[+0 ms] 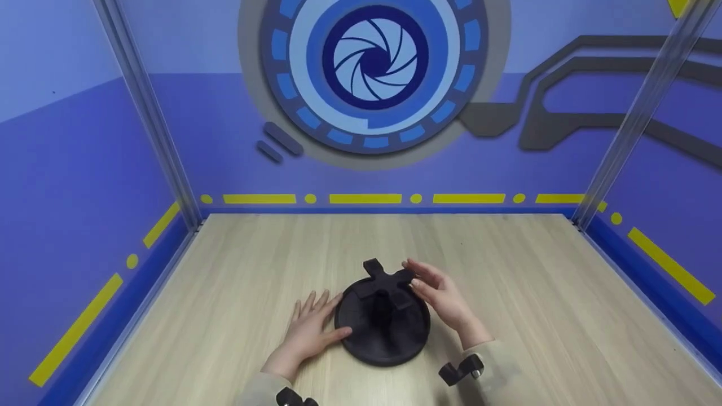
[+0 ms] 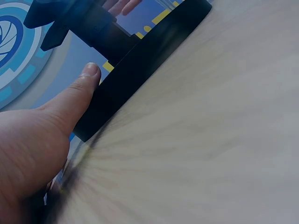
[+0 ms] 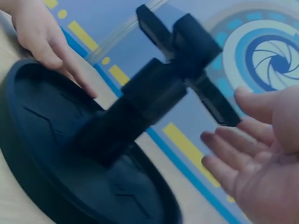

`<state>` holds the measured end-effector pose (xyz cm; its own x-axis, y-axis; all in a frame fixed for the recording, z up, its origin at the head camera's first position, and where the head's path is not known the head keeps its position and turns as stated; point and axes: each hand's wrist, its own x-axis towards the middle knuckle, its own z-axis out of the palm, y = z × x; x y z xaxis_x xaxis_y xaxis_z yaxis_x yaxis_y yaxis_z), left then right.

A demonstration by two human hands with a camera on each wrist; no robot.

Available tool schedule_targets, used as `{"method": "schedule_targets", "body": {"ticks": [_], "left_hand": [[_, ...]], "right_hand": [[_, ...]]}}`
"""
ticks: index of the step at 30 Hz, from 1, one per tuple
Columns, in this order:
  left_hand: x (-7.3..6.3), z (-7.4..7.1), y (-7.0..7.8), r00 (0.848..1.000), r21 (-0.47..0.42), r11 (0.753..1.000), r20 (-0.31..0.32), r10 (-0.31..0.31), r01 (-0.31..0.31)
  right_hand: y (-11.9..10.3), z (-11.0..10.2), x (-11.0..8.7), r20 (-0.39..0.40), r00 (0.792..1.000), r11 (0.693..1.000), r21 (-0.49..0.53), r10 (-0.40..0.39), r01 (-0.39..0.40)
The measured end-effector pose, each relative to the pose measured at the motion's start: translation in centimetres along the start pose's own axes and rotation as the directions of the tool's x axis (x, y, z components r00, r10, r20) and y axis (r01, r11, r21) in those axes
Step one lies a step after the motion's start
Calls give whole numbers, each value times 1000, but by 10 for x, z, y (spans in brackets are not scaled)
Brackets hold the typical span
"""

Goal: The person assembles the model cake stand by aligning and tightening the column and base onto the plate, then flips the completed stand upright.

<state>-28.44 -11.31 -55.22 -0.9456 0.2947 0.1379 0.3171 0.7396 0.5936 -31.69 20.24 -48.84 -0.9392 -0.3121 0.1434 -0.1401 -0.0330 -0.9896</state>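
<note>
A black stand (image 1: 386, 338) has a broad round base with a raised rim, a thick central post (image 3: 135, 112) and a cross-shaped top (image 1: 389, 282) with several arms. It stands upright on the wooden table. My left hand (image 1: 309, 332) lies at the base's left side, fingers spread, its thumb (image 2: 84, 91) against the rim. At the right, my right hand (image 1: 445, 296) is beside one arm of the cross, thumb and fingers loosely bent around its tip. In the right wrist view a fingertip appears to touch that arm (image 3: 217, 100); no firm grip shows.
The light wood tabletop (image 1: 541, 293) surrounds the stand. Blue printed panels (image 1: 366, 180) with yellow dashes wall it at the back and both sides. Metal posts (image 1: 152, 113) mark the back corners. Black wrist mounts (image 1: 462, 369) sit on the sleeves.
</note>
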Motion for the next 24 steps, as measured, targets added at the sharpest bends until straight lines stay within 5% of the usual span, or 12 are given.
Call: {"method": "schedule_targets", "body": {"ticks": [11, 24], "left_hand": [[0, 1, -1, 1000, 12, 1000, 2, 1, -1], [1, 1, -1, 1000, 2, 1000, 21, -12, 12]], "right_hand": [[3, -5, 0, -12, 996, 994, -69, -88, 87], [-9, -12, -5, 119, 991, 972, -219, -65, 90]]}}
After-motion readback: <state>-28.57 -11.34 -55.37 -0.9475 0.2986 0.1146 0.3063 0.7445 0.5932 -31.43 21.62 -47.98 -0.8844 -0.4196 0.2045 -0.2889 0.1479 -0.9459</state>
